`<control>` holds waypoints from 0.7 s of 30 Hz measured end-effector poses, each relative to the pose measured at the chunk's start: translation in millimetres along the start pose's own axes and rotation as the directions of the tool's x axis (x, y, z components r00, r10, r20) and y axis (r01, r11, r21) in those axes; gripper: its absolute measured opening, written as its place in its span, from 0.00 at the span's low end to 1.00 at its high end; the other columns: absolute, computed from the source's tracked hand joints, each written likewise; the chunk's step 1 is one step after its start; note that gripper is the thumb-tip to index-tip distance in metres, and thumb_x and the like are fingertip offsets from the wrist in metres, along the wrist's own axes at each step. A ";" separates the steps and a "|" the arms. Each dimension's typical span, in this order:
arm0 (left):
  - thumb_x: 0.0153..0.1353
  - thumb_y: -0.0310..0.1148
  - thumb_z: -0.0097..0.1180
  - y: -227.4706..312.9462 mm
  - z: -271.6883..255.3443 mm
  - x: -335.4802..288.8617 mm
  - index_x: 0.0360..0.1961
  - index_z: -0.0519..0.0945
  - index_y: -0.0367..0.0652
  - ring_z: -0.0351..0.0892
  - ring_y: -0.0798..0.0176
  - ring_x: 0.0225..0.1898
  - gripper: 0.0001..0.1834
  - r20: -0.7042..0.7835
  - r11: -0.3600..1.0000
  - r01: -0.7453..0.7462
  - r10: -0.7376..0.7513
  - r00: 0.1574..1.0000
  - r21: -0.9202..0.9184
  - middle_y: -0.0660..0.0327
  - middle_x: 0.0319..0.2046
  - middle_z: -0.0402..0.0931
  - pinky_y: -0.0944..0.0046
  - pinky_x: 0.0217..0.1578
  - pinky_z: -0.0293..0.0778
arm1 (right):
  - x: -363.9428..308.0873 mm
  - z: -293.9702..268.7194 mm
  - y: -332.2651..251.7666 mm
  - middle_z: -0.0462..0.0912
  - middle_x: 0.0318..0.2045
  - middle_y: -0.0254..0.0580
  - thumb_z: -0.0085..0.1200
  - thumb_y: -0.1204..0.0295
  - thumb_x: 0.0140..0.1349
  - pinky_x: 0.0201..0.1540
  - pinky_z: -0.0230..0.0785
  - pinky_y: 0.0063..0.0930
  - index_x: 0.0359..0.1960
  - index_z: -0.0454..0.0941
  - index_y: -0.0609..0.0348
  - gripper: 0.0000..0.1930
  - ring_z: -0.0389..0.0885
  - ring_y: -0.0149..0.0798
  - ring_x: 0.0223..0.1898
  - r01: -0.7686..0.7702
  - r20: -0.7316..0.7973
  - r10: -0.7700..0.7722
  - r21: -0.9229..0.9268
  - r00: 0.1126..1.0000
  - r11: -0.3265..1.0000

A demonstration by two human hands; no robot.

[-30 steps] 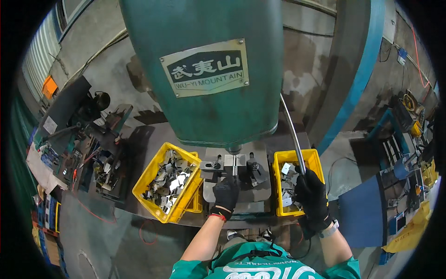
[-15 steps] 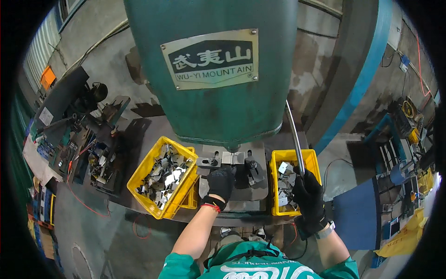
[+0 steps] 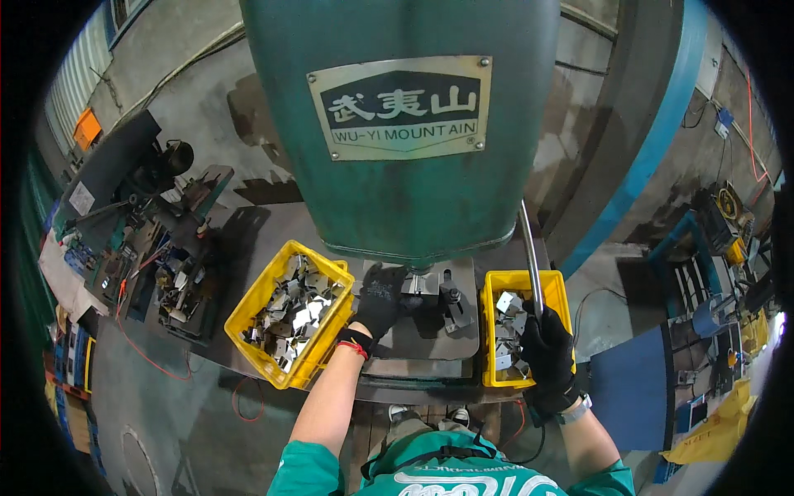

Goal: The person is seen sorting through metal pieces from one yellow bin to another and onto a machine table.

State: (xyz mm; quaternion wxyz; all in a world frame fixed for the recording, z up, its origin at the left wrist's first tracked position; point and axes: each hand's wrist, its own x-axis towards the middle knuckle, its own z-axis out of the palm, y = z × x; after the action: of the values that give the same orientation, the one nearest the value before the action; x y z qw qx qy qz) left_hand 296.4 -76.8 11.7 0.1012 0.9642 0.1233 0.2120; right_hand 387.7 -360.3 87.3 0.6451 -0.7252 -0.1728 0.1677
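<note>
My left hand [image 3: 380,302], in a black glove, rests at the left side of a metal fixture [image 3: 423,285] under the green drill press head [image 3: 405,194]. It covers the fixture's left clamp; its fingers are dark and blend together, so their grip cannot be made out. My right hand [image 3: 547,343], also gloved in black, is closed round a long metal lever [image 3: 532,256] that rises beside the press head. A bright metal block sits in the fixture beneath the spindle. The right clamp [image 3: 455,302] stands beside it.
Left of the fixture, a yellow bin [image 3: 248,343] full of bent metal pieces sits tilted over another bin. A second yellow bin [image 3: 506,382] with similar pieces stands at right, under my right hand. Further left is another dark machine [image 3: 178,207]; a blue board [image 3: 633,380] lies right.
My left hand has shifted left and farther forward, from in front of the fixture onto its left clamp. My right hand stays on the lever. The view has shifted slightly.
</note>
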 end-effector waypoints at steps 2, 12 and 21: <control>0.44 0.47 0.63 -4.1 9.0 -1.9 0.49 0.70 0.40 0.70 0.49 0.48 0.33 -0.037 0.992 0.039 -0.043 0.998 -0.117 0.50 0.43 0.73 0.50 0.53 0.61 | 2.7 0.4 5.9 0.69 0.22 0.22 0.47 0.75 0.63 0.21 0.58 0.12 0.50 0.72 0.55 0.14 0.65 0.17 0.20 0.002 -0.004 -0.002 0.006 1.000 1.000; 0.39 0.47 0.66 -1.7 0.4 7.4 0.46 0.72 0.40 0.72 0.44 0.44 0.34 0.028 0.893 0.141 -0.143 0.989 -0.427 0.48 0.39 0.75 0.52 0.45 0.68 | 21.1 1.8 54.6 0.71 0.26 0.25 0.45 0.74 0.64 0.24 0.60 0.14 0.49 0.72 0.57 0.12 0.67 0.20 0.23 0.008 0.004 -0.010 0.380 1.000 0.925; 0.51 0.50 0.55 -13.1 4.0 2.3 0.50 0.70 0.38 0.71 0.45 0.47 0.31 0.006 0.902 0.084 -0.090 0.996 -0.424 0.46 0.44 0.73 0.52 0.48 0.66 | 25.7 9.3 48.2 0.71 0.22 0.26 0.45 0.59 0.64 0.21 0.57 0.13 0.45 0.73 0.57 0.16 0.66 0.21 0.21 -0.020 -0.008 0.022 0.203 1.000 0.979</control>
State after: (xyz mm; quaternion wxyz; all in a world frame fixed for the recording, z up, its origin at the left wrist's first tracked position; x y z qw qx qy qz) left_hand 297.6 -64.3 5.8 0.3164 0.9113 0.1179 0.2356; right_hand 407.8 -345.3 37.8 0.7148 -0.6581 -0.1438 0.1876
